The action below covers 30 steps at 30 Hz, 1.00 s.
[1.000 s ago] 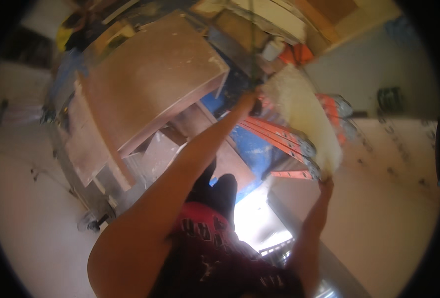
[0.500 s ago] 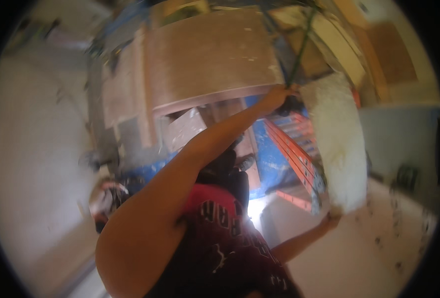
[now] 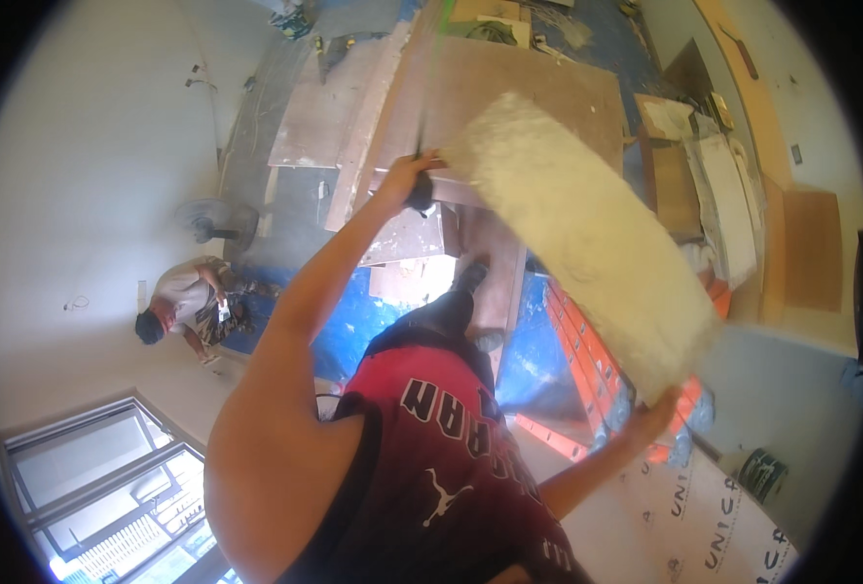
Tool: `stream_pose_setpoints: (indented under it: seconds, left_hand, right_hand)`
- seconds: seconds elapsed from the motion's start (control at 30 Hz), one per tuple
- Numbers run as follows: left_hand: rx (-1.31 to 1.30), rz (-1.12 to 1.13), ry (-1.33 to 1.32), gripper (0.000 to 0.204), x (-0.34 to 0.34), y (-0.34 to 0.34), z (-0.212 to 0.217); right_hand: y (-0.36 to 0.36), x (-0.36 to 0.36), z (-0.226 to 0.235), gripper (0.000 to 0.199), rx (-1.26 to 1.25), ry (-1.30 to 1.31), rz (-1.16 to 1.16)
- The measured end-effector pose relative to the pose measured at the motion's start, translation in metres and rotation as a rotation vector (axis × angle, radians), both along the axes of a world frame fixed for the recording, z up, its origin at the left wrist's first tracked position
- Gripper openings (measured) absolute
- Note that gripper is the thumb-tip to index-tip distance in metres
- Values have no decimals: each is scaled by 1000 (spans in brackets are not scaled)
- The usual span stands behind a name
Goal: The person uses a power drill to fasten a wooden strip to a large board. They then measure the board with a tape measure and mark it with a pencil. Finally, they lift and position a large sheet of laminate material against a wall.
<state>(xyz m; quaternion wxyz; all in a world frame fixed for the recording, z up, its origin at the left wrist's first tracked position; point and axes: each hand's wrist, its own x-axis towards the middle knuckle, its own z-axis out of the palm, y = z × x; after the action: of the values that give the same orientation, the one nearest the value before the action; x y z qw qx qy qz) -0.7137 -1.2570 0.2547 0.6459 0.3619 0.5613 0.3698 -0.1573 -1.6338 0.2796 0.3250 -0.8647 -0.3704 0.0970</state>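
A long pale board (image 3: pixel 587 234) with blurred edges slants across the space in front of me. My right hand (image 3: pixel 653 414) is closed on its near right end. At the far left corner of the board, my left hand (image 3: pixel 407 183) is closed round a dark object (image 3: pixel 420 195), from which a long thin greenish strip rises. Its fingertips meet the board's corner, though whether they grip it too I cannot tell. Orange ladder parts (image 3: pixel 587 346) show under and beside the board.
A large brown wooden sheet (image 3: pixel 558 88) lies ahead on the blue floor covering (image 3: pixel 538 380). To the left another person (image 3: pixel 188 302) crouches by the wall, near a fan (image 3: pixel 219 224). A printed white sheet (image 3: pixel 689 526) lies at lower right, with a bucket (image 3: pixel 762 474) nearby.
The board has swung left in view, from nearly upright to a slant. My left hand has moved left with the dark object; my right hand has hardly moved. My view has shifted, showing more of the crouching person.
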Motion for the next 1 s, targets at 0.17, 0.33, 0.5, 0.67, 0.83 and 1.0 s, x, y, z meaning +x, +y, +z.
stream_pose_setpoints:
  seconds: [0.17,0.33,0.5,0.67,0.83,1.0]
  left_hand:
    - [39,346,14,45,-154,-25,-43]
    - [38,704,-145,51,-298,-16,-84]
    - [90,935,-220,66,-361,-6,-66]
    - [88,752,-291,66,-311,-79,-26]
    - [-80,725,-86,74,-302,-206,-18]
    - [-135,703,93,66,-265,-245,-9]
  right_hand:
    - [120,-86,-85,45,-85,-297,499]
    - [287,-241,-167,29,365,1427,70]
    - [407,-399,-194,24,376,1456,82]
    - [480,-493,-234,34,223,1117,111]
    - [476,-532,-299,65,-133,1356,300]
    - [493,-524,-243,63,-260,1067,561]
